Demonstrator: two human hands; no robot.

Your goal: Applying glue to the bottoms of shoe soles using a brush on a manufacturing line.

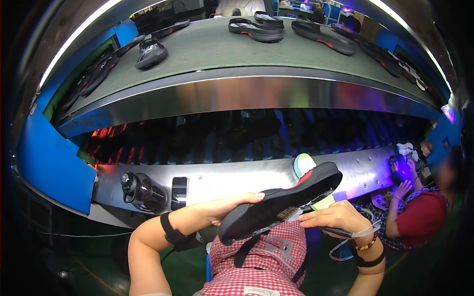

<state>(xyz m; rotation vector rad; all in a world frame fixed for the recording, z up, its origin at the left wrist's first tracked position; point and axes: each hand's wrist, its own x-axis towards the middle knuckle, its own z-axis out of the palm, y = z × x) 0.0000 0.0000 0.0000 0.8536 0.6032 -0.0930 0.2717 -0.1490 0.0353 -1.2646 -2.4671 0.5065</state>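
Observation:
My left hand (232,204) grips a black shoe sole (266,202) with a red patch on its side, thumb along the edge. The sole is held tilted above my lap, its right end higher. In my right hand (335,217) is a brush (288,213) with brown bristles and a pale, translucent base. The bristles are at the lower rim of the sole, which looks wet and shiny there. Clear tubing (368,229) runs by my right wrist. Behind the sole, a rounded pale green object (303,164) is partly hidden.
A metal ledge (222,180) carries a dark bottle (143,191) and a dark flat rectangular item (179,192) at left. Beyond it, a green conveyor belt (197,49) bears several black soles (256,30). At right, a co-worker in a red top (419,217) handles a shoe part (399,167).

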